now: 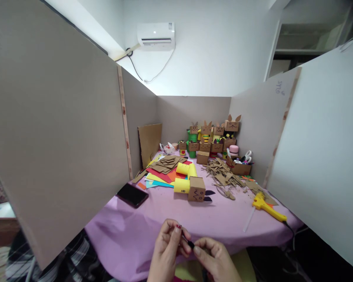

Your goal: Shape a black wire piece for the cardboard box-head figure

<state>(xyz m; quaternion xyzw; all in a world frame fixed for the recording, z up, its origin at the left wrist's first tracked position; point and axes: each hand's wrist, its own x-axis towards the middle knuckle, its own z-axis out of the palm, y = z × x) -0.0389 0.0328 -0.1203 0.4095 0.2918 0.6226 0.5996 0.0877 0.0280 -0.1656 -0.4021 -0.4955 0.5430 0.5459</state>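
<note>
My left hand (167,250) and my right hand (214,260) meet at the near edge of the purple-covered table (135,231). Both pinch one small dark piece (189,243) between their fingertips; I cannot make out what it is. Just beyond the hands lies a cardboard box figure with a drawn face (196,189), joined to yellow paper rolls (182,185), with dark paper bits (208,195) beside it.
A black phone (132,194) lies at the left. A yellow glue gun (266,205) rests at the right with a white stick. Coloured paper and cardboard pieces (164,168), cardboard scraps (223,176) and several box figures (214,137) fill the back. Cardboard walls enclose the table.
</note>
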